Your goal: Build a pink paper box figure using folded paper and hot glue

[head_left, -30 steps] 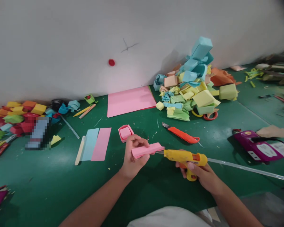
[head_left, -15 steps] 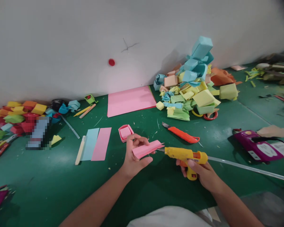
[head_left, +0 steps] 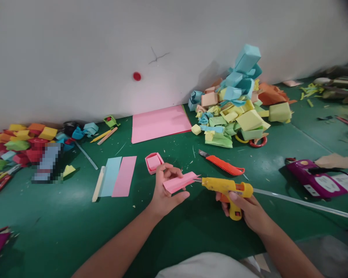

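Note:
My left hand (head_left: pixel 166 193) is closed on a folded strip of pink paper (head_left: pixel 180 182), held above the table with its open end to the right. A yellow glue gun (head_left: pixel 224 186) is in my right hand (head_left: pixel 246 206), my fingers wrapped round its handle. Its metal nozzle meets the right end of the pink paper; whether the tip is inside the fold I cannot tell. A long clear glue stick (head_left: pixel 303 202) sticks out of the gun's back. Just behind my left hand sits a small pink paper box (head_left: pixel 154 162).
An orange cutter knife (head_left: pixel 224 165) lies behind the glue gun. Blue paper (head_left: pixel 110 177), pink paper (head_left: pixel 125 177) and a wooden stick (head_left: pixel 98 184) lie left. Pink sheets (head_left: pixel 161 124) rest by the wall, with folded paper pieces (head_left: pixel 251 121) heaped to their right.
The glue gun has moved slightly left and up, bringing its nozzle onto the end of the pink paper. My left hand has shifted very slightly right.

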`<action>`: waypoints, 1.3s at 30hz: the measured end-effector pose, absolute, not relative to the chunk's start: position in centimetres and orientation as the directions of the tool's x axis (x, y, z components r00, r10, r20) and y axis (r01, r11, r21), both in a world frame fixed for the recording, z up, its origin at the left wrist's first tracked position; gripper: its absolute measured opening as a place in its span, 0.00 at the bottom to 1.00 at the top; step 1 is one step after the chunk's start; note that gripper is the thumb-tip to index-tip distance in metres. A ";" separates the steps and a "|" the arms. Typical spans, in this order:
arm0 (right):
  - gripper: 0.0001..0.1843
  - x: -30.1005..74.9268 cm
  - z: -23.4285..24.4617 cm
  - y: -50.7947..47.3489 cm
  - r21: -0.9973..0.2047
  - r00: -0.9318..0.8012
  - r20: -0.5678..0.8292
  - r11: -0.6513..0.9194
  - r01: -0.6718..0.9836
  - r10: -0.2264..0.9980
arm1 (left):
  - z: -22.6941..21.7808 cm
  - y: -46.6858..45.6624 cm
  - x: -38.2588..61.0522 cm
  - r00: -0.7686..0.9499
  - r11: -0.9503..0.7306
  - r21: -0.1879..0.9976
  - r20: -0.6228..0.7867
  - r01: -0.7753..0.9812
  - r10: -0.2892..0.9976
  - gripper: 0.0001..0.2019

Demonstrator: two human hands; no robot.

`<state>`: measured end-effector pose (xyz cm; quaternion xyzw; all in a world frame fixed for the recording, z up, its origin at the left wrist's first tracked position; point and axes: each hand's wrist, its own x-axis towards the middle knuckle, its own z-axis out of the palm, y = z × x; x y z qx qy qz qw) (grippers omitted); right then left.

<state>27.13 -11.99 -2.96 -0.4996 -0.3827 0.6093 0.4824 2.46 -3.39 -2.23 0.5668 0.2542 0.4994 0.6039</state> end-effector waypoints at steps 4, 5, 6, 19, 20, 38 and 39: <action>0.25 26.4 -1.9 -11.9 -0.946 0.004 -0.255 -0.249 -0.207 0.967 | -2.3 -3.3 2.5 0.360 -0.146 0.940 0.257 -0.309 0.897 0.35; 0.25 26.2 -1.6 -11.9 -0.946 0.015 -0.256 -0.247 -0.211 0.967 | -2.2 -3.2 2.5 0.363 -0.141 0.940 0.255 -0.312 0.896 0.35; 0.25 26.1 -1.4 -11.9 -0.945 0.028 -0.256 -0.245 -0.215 0.966 | -2.2 -3.2 2.4 0.364 -0.136 0.939 0.252 -0.315 0.896 0.35; 0.28 26.8 -2.7 -11.8 -0.962 -0.015 -0.250 -0.250 -0.111 0.968 | -2.9 -2.9 2.4 0.440 -0.147 0.913 0.318 -0.380 0.840 0.36; 0.28 26.8 -2.7 -11.9 -0.961 -0.020 -0.254 -0.255 -0.106 0.967 | -2.8 -2.9 2.4 0.454 -0.139 0.914 0.316 -0.381 0.833 0.36; 0.29 26.9 -2.2 -11.8 -0.965 -0.132 -0.259 -0.263 -0.014 0.957 | -2.2 -2.9 2.0 0.499 -0.126 0.924 0.305 -0.361 0.811 0.36; 0.29 26.9 -2.1 -11.8 -0.963 -0.138 -0.265 -0.269 -0.010 0.954 | -2.1 -3.0 2.1 0.495 -0.129 0.923 0.308 -0.363 0.813 0.35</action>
